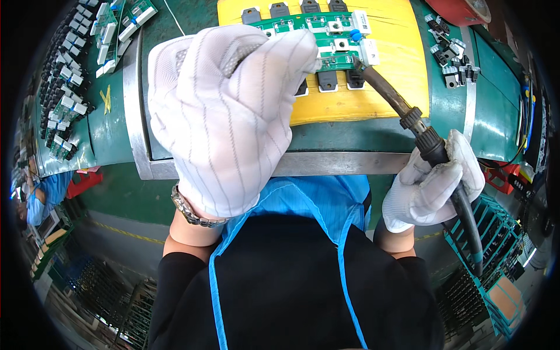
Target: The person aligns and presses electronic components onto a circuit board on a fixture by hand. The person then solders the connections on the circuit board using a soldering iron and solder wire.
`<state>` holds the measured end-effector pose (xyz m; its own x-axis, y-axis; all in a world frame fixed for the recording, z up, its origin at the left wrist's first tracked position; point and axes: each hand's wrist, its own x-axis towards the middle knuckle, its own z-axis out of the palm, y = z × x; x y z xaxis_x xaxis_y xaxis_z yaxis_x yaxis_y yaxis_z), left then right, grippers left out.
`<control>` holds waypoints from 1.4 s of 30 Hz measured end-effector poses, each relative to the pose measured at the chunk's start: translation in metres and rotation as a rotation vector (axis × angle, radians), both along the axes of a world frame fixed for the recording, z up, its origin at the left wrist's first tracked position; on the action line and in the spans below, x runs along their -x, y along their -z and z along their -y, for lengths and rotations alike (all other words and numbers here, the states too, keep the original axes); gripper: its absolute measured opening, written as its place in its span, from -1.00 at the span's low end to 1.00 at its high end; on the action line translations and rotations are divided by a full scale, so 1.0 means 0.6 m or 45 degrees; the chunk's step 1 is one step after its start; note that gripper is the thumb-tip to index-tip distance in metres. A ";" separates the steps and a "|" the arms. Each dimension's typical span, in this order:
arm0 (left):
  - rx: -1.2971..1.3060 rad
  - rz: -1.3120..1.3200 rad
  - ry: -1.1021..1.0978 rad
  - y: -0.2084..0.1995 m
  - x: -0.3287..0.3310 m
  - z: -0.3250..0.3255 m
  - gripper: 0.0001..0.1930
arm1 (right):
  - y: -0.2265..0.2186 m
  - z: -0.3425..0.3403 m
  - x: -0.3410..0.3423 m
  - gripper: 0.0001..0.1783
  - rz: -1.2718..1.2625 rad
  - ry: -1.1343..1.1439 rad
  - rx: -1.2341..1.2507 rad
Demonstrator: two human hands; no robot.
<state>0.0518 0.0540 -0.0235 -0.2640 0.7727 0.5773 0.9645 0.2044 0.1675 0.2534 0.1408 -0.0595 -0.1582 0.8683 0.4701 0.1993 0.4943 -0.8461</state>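
Note:
A green circuit board [324,42] with white blocks and a blue disc part [354,35] lies on a yellow pad [402,52]. Black flat components [328,80] with metal tabs stick out along its near and far edges. My right hand [434,189], in a white glove, grips a soldering iron [430,146]; its tip meets the board's right part, near a white block. Over the left end of the board is my left hand [221,111], also gloved, its fingers curled and thumb and forefinger together. What they pinch, if anything, is hidden.
Rows of assembled boards [70,87] line the far left, beside more green boards [125,26]. Loose black components [452,55] lie right of the pad, near a red bowl [464,9]. A metal edge [344,162] borders the bench; a teal rack [490,251] stands lower right.

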 end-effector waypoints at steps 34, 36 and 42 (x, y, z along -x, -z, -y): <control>-0.136 0.284 0.012 -0.002 -0.011 0.001 -0.74 | 0.006 -0.003 -0.006 -0.50 0.115 0.102 -0.369; -0.058 0.229 0.015 -0.002 -0.013 0.001 -0.73 | -0.006 -0.005 -0.003 -0.56 0.150 0.043 -0.347; -0.091 0.050 0.045 0.018 -0.005 -0.006 -0.72 | -0.010 -0.006 0.000 -0.57 0.193 -0.020 -0.345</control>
